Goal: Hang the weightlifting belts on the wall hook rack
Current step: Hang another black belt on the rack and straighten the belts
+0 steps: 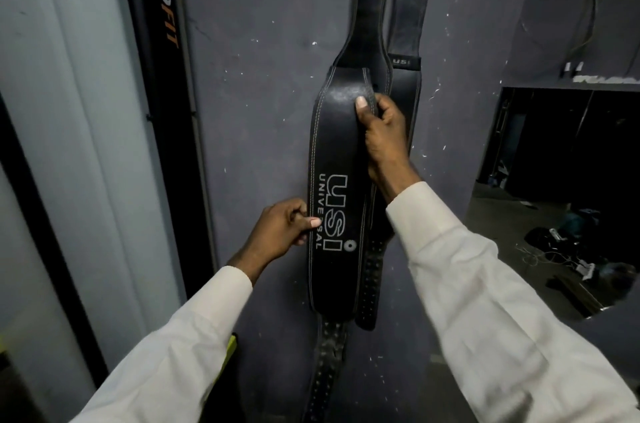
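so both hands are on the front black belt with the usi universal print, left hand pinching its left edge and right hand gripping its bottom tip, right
Not quite. The head view shows the right hand gripping the right edge of the front belt near its upper wide part, thumb on its face, not the bottom tip. The rest holds: the left hand pinches the left edge beside the USI Universal print.

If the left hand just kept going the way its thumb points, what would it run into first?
The left hand already grips the left edge of the front belt, thumb pointing right across the printed logo. Going on, it would likely slide over that belt's face toward the right sleeve, though depth is unclear.
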The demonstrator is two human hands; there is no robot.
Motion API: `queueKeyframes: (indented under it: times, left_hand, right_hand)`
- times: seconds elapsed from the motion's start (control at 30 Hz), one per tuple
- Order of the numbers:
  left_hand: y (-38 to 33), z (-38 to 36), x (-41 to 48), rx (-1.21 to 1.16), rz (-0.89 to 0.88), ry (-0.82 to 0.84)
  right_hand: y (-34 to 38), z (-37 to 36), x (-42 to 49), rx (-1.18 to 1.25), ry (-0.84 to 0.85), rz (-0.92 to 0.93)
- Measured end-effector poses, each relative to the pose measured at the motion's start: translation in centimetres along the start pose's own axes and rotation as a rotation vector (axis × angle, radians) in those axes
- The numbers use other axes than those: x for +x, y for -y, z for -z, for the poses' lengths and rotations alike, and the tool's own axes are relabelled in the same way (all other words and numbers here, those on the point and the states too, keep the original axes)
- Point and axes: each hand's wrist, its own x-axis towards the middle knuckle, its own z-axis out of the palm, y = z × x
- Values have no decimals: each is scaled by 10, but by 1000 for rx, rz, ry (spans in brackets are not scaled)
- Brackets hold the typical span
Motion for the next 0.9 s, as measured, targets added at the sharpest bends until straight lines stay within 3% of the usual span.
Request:
queueKeyframes:
  times: [0.13, 0.27, 0.4, 0.63, 0.9]
  left_hand:
    - [24, -7, -14, 112, 11, 125]
    - [-4, -7, -12, -273, -63, 1]
    - [-47, -7, 0, -580, -128, -129]
    - [-71, -10, 16, -759, -179, -251]
    - [-67, 5, 32, -990, -111, -317]
  right_hand:
    - [5, -7, -2, 49, 23, -23]
    - [11, -12, -7, 123, 87, -78]
    - [13, -10, -12, 188, 21, -69]
    - [-32, 21, -66, -240, 57, -21]
    - [-86, 78, -135, -291, 293, -332]
